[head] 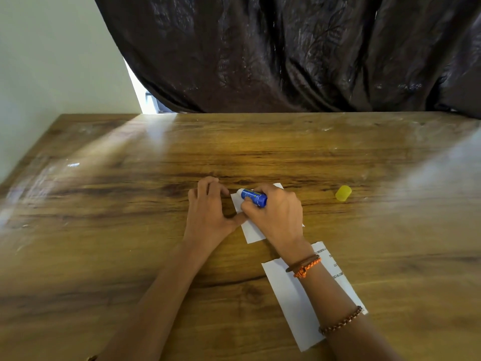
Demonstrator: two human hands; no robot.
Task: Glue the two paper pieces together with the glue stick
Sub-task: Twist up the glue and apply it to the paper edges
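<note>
A small white paper piece (252,231) lies flat on the wooden table (130,204), mostly covered by my right hand (277,217). That hand grips a blue glue stick (254,198) lying nearly level, its white tip pointing left over the paper's far left corner. My left hand (208,207) rests beside it with fingers spread on the table and its thumb pressing the paper's left edge. A larger white paper piece (289,295) with printed text along one side lies nearer to me, partly under my right forearm.
The glue stick's yellow cap (343,193) lies on the table to the right of my hands. A dark curtain (286,53) hangs behind the table's far edge, and a pale wall (46,61) stands at the left.
</note>
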